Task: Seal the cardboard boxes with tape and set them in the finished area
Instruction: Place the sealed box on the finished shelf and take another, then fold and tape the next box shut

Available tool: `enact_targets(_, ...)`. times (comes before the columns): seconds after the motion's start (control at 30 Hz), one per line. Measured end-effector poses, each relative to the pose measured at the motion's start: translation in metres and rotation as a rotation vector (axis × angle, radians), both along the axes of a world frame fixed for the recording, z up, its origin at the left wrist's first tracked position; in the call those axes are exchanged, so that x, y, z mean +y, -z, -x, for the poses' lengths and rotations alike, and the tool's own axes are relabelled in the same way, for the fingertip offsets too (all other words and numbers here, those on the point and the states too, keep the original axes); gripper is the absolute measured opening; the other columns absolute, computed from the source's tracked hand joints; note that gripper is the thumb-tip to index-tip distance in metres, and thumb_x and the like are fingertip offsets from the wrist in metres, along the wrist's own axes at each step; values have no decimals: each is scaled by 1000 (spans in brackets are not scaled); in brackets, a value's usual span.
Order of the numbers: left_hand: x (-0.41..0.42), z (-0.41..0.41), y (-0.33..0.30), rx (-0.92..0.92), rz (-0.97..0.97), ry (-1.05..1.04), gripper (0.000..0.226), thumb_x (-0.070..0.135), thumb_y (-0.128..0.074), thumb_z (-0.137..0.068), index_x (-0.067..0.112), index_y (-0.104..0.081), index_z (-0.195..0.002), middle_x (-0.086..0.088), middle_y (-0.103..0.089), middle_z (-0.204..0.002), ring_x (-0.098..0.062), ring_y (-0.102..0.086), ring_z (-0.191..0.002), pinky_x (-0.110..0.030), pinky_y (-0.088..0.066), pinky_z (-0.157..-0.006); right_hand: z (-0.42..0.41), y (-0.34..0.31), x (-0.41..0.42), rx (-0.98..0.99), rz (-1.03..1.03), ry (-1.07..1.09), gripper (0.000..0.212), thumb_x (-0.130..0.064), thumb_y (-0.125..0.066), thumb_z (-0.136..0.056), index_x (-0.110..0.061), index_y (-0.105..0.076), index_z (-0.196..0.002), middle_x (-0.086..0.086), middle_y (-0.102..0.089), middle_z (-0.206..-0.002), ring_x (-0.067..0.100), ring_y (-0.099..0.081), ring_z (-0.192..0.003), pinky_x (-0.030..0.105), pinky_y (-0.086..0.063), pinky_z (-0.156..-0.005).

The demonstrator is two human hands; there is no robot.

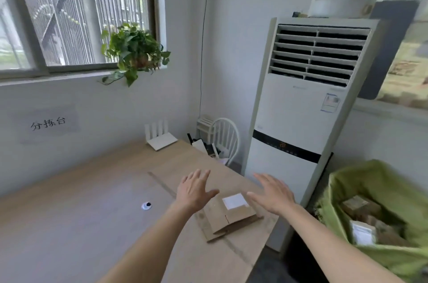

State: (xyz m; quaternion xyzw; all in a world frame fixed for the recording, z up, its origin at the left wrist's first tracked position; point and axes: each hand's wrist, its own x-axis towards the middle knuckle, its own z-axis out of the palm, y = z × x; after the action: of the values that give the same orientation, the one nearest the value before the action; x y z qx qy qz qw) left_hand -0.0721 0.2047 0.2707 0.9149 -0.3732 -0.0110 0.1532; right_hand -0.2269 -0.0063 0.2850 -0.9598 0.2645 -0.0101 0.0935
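Note:
A small cardboard box (228,216) with a white label on top lies near the right edge of the wooden table (81,220). My left hand (193,191) hovers open just left of the box, fingers spread. My right hand (272,193) hovers open just right of it, palm down. Neither hand touches the box. A green bag (382,190) at the right holds more cardboard boxes (361,208).
A small white and black roll-like object (146,205) sits on the table to the left. A white router (161,138) stands at the table's far end. A tall white air conditioner (301,109) stands right of the table, with a white chair (225,138) behind.

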Motion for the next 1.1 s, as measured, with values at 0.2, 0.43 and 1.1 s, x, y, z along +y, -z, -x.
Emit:
enact_targets(0.2,-59,-48,49,90,-70,-89,81,66,-47,-94,27,-19,-159,-9,-27,-162,-26,-27,-148,-40,-23,-119,-64,46,-67,19,-67,-71,75,-66,-50,-92,-36,-25,-157,-8,-36,-159,17,-36,-145,40,-32,-116)
enact_targets(0.43,-148,-104,159,308,-105,-292,81,69,-46,-92,33,-16,-159,-9,-25,-163,-29,-32,-146,-44,-30,-116,-154,162,-175,160,-258,-123,81,-68,-53,-90,-39,-22,-159,-11,-26,-165,18,-31,-149,41,-35,-115)
enact_targets(1.1,-263,-140,367,769,-39,-857,104,77,-63,-74,43,-10,-157,-15,-29,-157,-35,-37,-140,-45,-42,-107,-262,370,-279,275,-729,-98,96,-47,-73,-87,-43,-9,-159,-7,-40,-152,13,-43,-137,32,-40,-101)
